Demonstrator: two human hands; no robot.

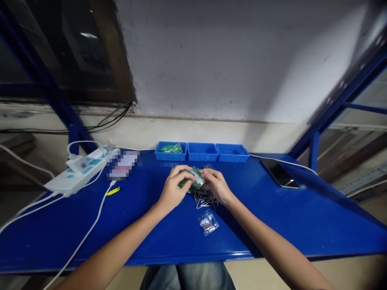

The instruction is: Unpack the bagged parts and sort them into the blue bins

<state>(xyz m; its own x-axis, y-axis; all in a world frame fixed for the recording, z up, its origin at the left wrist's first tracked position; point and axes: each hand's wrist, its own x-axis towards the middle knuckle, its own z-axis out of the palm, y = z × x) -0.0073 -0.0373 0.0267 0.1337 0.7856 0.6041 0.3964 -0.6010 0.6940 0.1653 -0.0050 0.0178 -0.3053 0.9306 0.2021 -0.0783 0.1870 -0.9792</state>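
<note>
Head view: our left hand (173, 189) and right hand (220, 188) pinch green packet (198, 179) beside metal rods (204, 200); best steady its edges lightly, back from desk's (272, 217) near edge.

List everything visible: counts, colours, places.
Table: one, blue, centre
Bins: three, blue, back
Packets: several, green, leftmost bin
Held packaging: uncountable, green-white, centre
Rods: many, silvery, centre
Small bag: one, clear, before rods
Phone: one, black, right
Power strip: one, white, left
Tag: one, yellow, left
Cables: several, white/black, sides
Pixelated item: one, blurred, left
Wall: one, pale, behind
Window: one, dark, left
Posts: two, blue, sides
Legs: two, blue, bottom
Left hand, right hand: two, bare, centre
</note>
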